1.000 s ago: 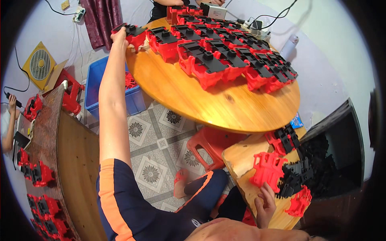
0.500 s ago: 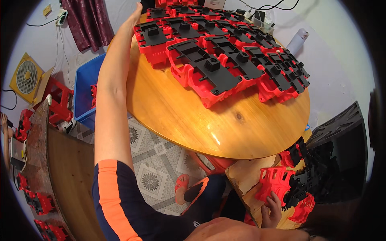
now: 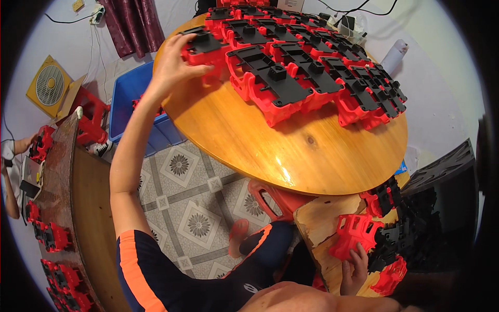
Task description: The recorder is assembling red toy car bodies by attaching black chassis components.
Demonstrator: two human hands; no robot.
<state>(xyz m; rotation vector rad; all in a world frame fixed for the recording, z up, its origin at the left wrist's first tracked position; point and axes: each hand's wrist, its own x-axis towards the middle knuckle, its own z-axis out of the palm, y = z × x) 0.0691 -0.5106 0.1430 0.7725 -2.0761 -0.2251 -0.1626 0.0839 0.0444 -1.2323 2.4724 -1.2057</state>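
Observation:
My left hand [image 3: 176, 65] reaches to the far left of the round wooden table [image 3: 249, 148]. Its fingers and thumb are wrapped round the near-left corner of a red plastic housing with a black cover plate [image 3: 204, 43]. That piece belongs to a wide stack of similar red-and-black housings [image 3: 283, 86], standing close together. My right hand [image 3: 354, 270] is low on the right, fingers loosely bent and thumb apart, with nothing seen between them. Its fingertips are at the lower edge of a bare red plastic housing [image 3: 354, 234]; whether they touch is hard to tell.
A wooden side board [image 3: 325, 221] on the right bears black plastic plates [image 3: 384, 244]. Below the table edge stand a red stool [image 3: 273, 200] and a blue bin [image 3: 166, 132]. On the left, another person's hand [image 3: 26, 144] holds a red-and-black housing beside a long bench [image 3: 65, 171].
My left hand has drawn back from beyond the stack's left side and closed round the housing at its corner. My right hand has hardly moved. The view has shifted slightly.

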